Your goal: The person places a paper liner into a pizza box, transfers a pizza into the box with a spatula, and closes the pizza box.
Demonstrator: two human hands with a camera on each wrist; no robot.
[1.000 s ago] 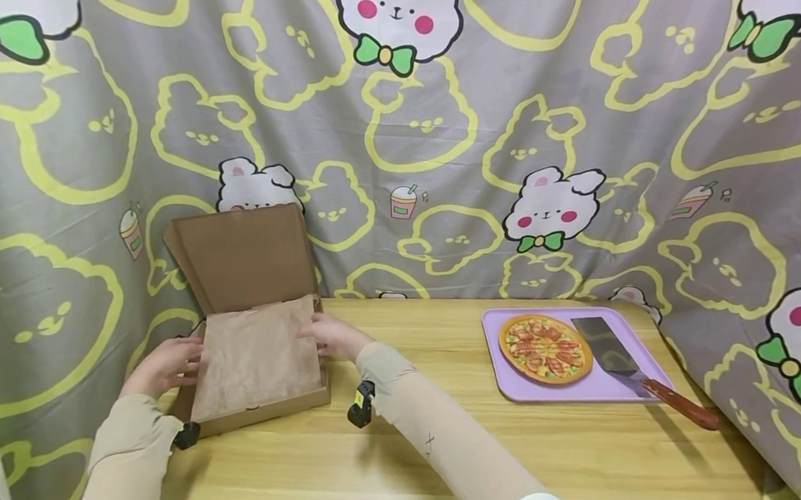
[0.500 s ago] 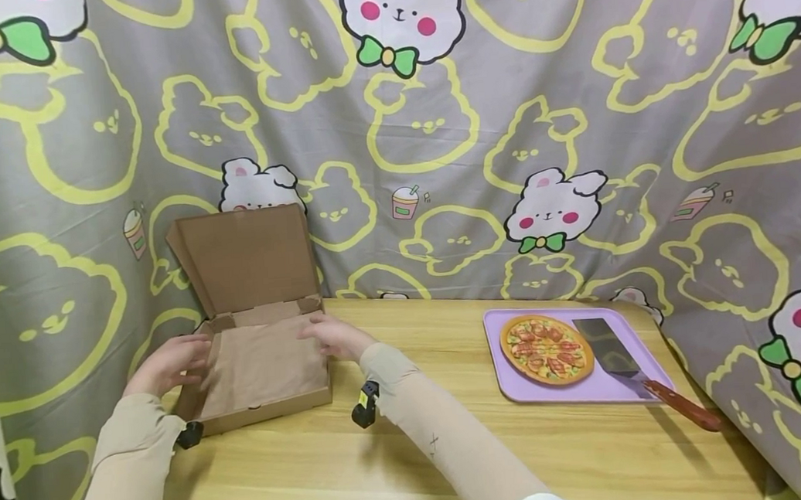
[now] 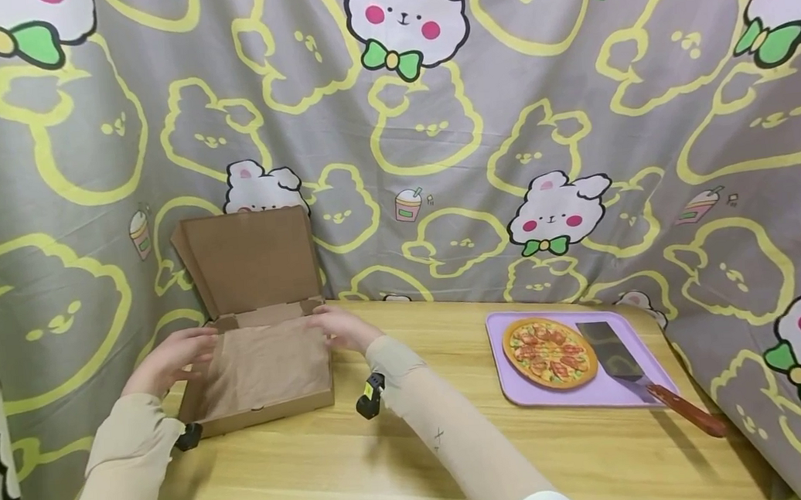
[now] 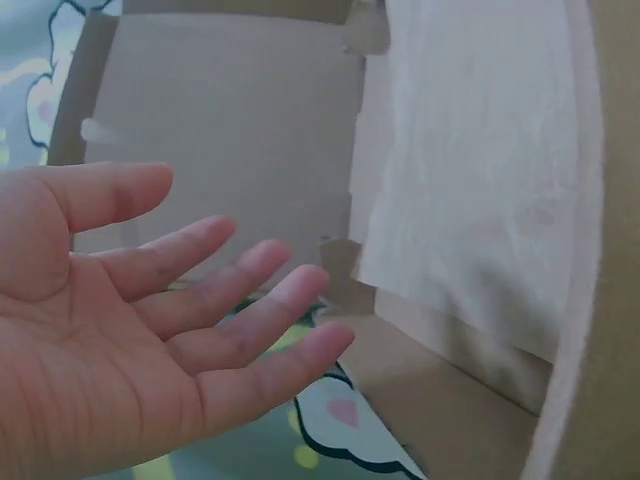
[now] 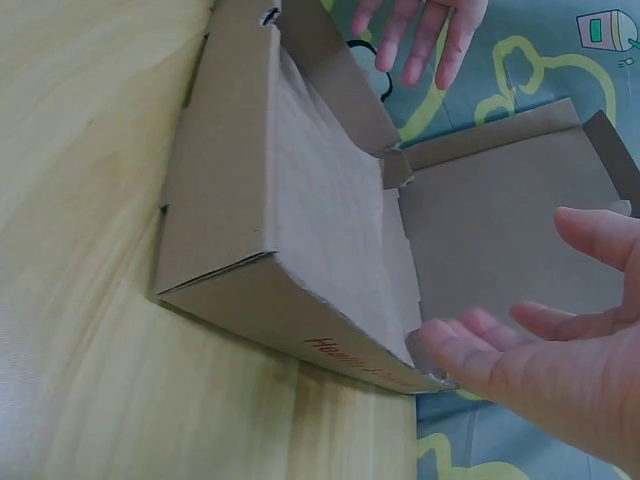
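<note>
A cardboard pizza box [image 3: 266, 416] stands with its lid [image 3: 251, 260] raised at the table's back left. Brown paper [image 3: 269, 364] lies flat inside it. My left hand [image 3: 174, 359] hovers at the box's left edge; in the left wrist view its fingers [image 4: 270, 350] are spread and relaxed, with nothing in the palm. By the right edge is my right hand [image 3: 346, 330]. The right wrist view shows that hand [image 5: 540, 345] with loose fingers and nothing held. Whether it touches the box edge I cannot tell.
To the right, a purple tray [image 3: 522, 396] bears a pizza [image 3: 550, 353] and a spatula [image 3: 617, 351], whose wooden handle [image 3: 691, 409] sticks out past the rim. A patterned curtain [image 3: 436, 162] hangs close behind the wooden table [image 3: 305, 481].
The brown paper has dropped from a raised position and now lies flat in the box. Both hands have stayed at the box's sides, the right one rising slightly.
</note>
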